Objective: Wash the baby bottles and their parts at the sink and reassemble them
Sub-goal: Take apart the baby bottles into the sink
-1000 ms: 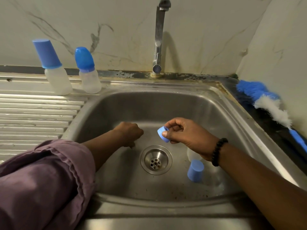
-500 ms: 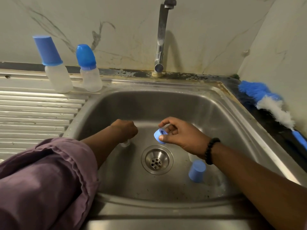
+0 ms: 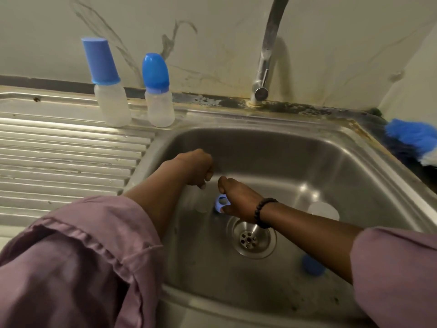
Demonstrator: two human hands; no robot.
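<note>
sleeves: purple, bunched at both forearms, nearest the camera, L [image 3: 71,268] & R [image 3: 397,263].
sink: steel basin [image 3: 354,176]; everything below placed rel. to its drain [image 3: 251,239], which sits in the basin floor.
blue cap: loose in basin [image 3: 313,268], right of drain & nearer the camera, partly behind R forearm.
clear bottle body: pale round shape [image 3: 324,210] right of drain, a bit farther back; blurred, can't tell if upright or lying.
right hand: [image 3: 236,200] just up-left of drain, black bead bracelet [image 3: 263,211] at wrist. Fingers pinch a blue ring [image 3: 222,204], so grasping the ring; ring is low in the basin, can't tell if it touches the floor.
left hand: [image 3: 196,169] farther up-left of drain, just beside R hand. Fingers curled downward, clenched-looking; a faint clear part [image 3: 201,202] shows below it, but can't tell whether the hand grips it.
drainboard: ribbed steel [image 3: 59,157], well left of drain.
brush: blue & white bristles [image 3: 413,143] on dark desk edge, far right of drain, cut off by frame.
bottles: 2 assembled, upright on sink rim back-left of drain, close together. Left one [image 3: 111,105] has tall flat-top blue cap; right one [image 3: 159,107] has rounded blue cap.
tap: chrome [image 3: 262,74], behind drain at back rim, spout arcs up out of view.
wall: pale marble-look [image 3: 212,43], behind all.
</note>
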